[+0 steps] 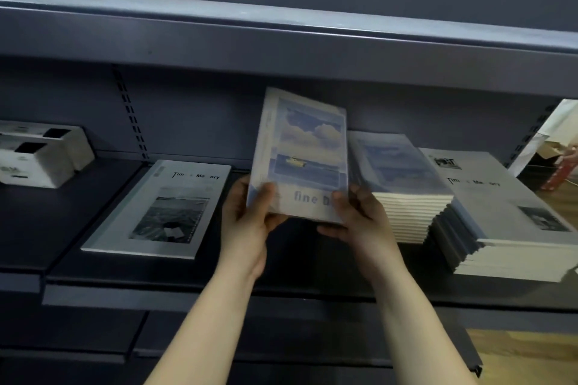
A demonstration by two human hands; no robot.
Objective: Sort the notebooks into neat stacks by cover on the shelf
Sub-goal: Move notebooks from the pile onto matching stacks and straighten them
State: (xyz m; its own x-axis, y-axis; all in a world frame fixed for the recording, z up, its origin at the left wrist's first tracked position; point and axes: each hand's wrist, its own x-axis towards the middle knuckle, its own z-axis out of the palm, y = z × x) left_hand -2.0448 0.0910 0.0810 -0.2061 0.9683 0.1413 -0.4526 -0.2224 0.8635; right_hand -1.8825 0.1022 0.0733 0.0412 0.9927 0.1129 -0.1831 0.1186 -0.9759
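A blue sky-and-sea notebook (305, 147) is held tilted up above the dark shelf (187, 272), both hands gripping its lower edge. My left hand (250, 216) clasps the lower left corner and my right hand (356, 216) the lower right corner. A single grey "Time Memory" notebook (162, 209) lies flat on the shelf to the left. Right of the hands stands a stack of blue sky notebooks (397, 178). Beside it, further right, is a tall stack topped by a grey "Time Memory" notebook (506, 206).
White boxes (40, 153) with dark openings sit at the shelf's far left. The upper shelf (281, 34) overhangs close above. Past the shelving's right end are a cardboard box and a red item (560, 166) on a wooden floor.
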